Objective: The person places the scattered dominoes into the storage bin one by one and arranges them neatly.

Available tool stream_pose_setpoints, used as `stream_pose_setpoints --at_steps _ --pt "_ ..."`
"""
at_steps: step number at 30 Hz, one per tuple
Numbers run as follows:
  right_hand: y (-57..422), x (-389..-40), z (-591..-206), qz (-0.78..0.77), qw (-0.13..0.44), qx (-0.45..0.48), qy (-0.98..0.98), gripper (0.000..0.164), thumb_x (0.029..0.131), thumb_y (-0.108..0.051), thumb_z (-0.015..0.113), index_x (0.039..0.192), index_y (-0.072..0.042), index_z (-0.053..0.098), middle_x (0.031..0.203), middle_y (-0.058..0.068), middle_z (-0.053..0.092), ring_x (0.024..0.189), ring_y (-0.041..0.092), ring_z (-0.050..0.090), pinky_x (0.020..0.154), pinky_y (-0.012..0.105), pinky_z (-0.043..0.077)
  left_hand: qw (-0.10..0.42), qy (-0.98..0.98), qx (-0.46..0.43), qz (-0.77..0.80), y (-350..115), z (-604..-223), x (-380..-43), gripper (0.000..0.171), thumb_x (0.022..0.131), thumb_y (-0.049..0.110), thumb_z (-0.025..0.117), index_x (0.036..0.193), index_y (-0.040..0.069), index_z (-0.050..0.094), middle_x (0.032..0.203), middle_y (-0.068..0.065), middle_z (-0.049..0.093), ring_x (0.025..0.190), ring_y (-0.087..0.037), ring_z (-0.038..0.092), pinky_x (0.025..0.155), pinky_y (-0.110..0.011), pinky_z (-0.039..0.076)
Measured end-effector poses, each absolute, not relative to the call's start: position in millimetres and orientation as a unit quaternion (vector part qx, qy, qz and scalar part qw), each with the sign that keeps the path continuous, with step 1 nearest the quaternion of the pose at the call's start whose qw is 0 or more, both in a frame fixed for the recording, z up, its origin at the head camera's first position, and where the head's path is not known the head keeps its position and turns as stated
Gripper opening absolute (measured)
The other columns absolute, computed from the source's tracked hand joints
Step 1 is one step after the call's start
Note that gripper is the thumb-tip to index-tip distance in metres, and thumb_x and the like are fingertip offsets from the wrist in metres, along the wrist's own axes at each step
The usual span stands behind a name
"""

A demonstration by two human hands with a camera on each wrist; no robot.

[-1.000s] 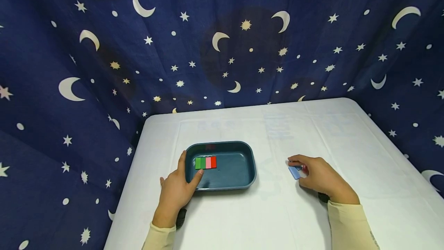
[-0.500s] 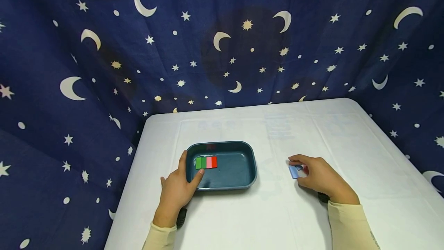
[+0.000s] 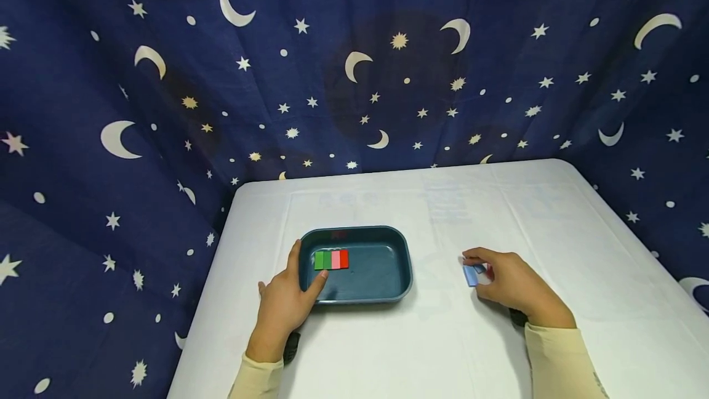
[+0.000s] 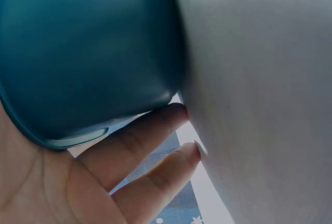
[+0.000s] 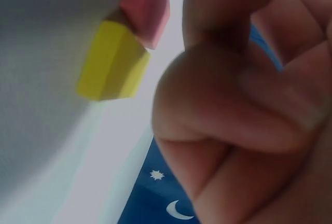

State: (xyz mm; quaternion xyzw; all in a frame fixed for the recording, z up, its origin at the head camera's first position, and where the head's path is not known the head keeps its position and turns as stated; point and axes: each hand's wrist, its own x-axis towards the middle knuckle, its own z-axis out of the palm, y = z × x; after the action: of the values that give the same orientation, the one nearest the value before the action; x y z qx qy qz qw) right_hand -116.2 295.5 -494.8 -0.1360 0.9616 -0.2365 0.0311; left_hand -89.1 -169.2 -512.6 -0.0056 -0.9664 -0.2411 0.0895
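Note:
My left hand (image 3: 285, 297) lies against the left end of the dark teal tray (image 3: 382, 273), thumb over the rim and other fingers outside. The left wrist view shows two straight fingers (image 4: 137, 138) beside the tray's outer wall. Inside the tray, green, pink and red blocks (image 3: 332, 259) form a short row. At the right, my right hand (image 3: 509, 279) pinches a light blue block (image 3: 470, 275) between thumb and fingers, low over the table. A darker blue piece shows behind it. Below the curled fingers, the right wrist view has a yellow block (image 5: 111, 63) touching a pink block (image 5: 149, 9).
A white cloth covers the table (image 3: 388, 350). Dark blue curtains (image 3: 310, 72) with moons and stars stand behind it and along both sides. Bare cloth lies between the tray and my right hand.
The light blue block has turned slightly in my right hand, from slanted to more upright. My left hand and the tray stay together; the whole head view has shifted a little.

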Motion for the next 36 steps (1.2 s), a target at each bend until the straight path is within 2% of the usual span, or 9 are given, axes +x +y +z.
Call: stream_pose_setpoints --at_steps 4,11,17,22,30,36 --pt "293 -116 -490 -0.229 0.029 -0.141 0.963 0.07 0.069 -0.007 0.085 0.137 -0.012 0.068 0.117 -0.007 0.076 0.085 0.017 0.057 0.075 0.036 0.047 0.088 -0.966 -0.007 -0.242 -168 -514 -90 0.1 0.094 0.083 0.047 0.17 0.021 0.023 0.119 -0.021 0.075 0.108 -0.036 0.074 0.096 -0.092 0.024" --pt "284 -120 -479 -0.224 0.048 -0.153 0.961 0.065 0.071 -0.008 0.086 0.134 -0.007 0.069 0.115 0.002 0.076 0.101 0.022 0.066 0.083 0.044 0.051 0.09 -0.966 -0.01 -0.241 -168 -513 -91 0.101 0.093 0.084 0.048 0.17 0.022 0.022 0.119 -0.02 0.075 0.108 -0.035 0.074 0.096 -0.092 0.024" --pt "277 -126 -467 -0.216 0.098 -0.136 0.962 0.067 0.071 -0.013 0.09 0.134 -0.006 0.067 0.112 0.004 0.075 0.09 0.019 0.064 0.081 0.044 0.052 0.093 -0.967 -0.008 -0.238 -168 -513 -91 0.101 0.093 0.084 0.048 0.17 0.022 0.024 0.118 -0.02 0.075 0.107 -0.034 0.074 0.097 -0.092 0.024" --pt "265 -135 -461 -0.212 0.115 -0.134 0.961 0.068 0.074 -0.016 0.089 0.137 -0.007 0.066 0.111 0.004 0.075 0.078 0.012 0.062 0.078 0.042 0.052 0.094 -0.966 -0.006 -0.24 -168 -513 -90 0.101 0.093 0.083 0.049 0.169 0.022 0.024 0.118 -0.02 0.075 0.107 -0.035 0.074 0.097 -0.092 0.024" --pt "225 -167 -427 -0.203 0.064 -0.181 0.96 0.059 0.08 -0.018 0.085 0.136 -0.01 0.067 0.111 0.004 0.076 0.102 0.028 0.069 0.086 0.051 0.055 0.097 -0.966 -0.001 -0.239 -171 -513 -90 0.099 0.094 0.082 0.049 0.169 0.022 0.025 0.118 -0.02 0.075 0.106 -0.035 0.074 0.097 -0.092 0.024" --pt "190 -178 -408 -0.209 0.014 -0.21 0.955 0.055 0.083 -0.02 0.08 0.136 -0.014 0.068 0.109 0.002 0.076 0.099 0.024 0.069 0.084 0.05 0.055 0.094 -0.966 -0.002 -0.241 -170 -512 -89 0.099 0.094 0.082 0.049 0.169 0.021 0.025 0.119 -0.02 0.075 0.107 -0.035 0.074 0.096 -0.092 0.025"
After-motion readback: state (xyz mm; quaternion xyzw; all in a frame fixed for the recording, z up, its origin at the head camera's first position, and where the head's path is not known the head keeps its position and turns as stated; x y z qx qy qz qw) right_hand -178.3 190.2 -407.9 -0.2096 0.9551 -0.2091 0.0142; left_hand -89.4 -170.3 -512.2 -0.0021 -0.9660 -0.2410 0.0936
